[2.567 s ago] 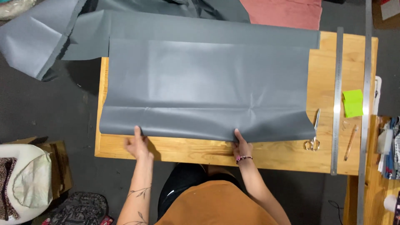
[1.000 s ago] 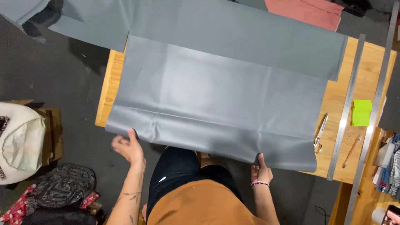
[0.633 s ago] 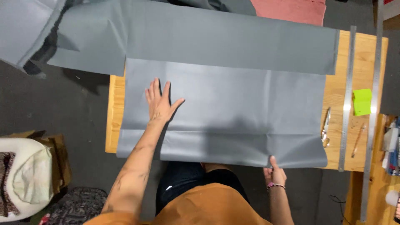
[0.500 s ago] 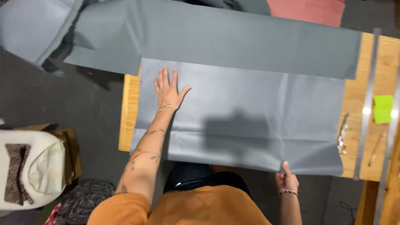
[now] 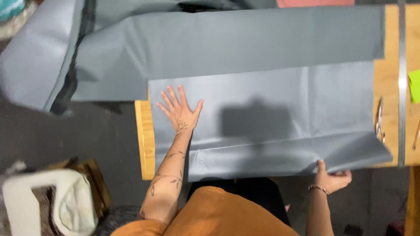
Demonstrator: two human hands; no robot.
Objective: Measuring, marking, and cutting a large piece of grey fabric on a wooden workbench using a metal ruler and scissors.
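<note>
Pressing flat with spread fingers, the left hand is laid on a grey sheet near its left side. The sheet's near right corner is pinched by the right hand. A wooden table is covered by the sheet, with a metal ruler along the right. Dark floor lies beyond.

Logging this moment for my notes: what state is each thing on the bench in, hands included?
Grey sheet: spread over the table, creased, near edge overhanging.
Left hand: flat on the sheet, fingers splayed.
Right hand: gripping the sheet's near edge.
Wooden table: mostly covered.
Metal ruler: lying flat.
Scissors: lying beside the sheet; open or closed unclear.
</note>
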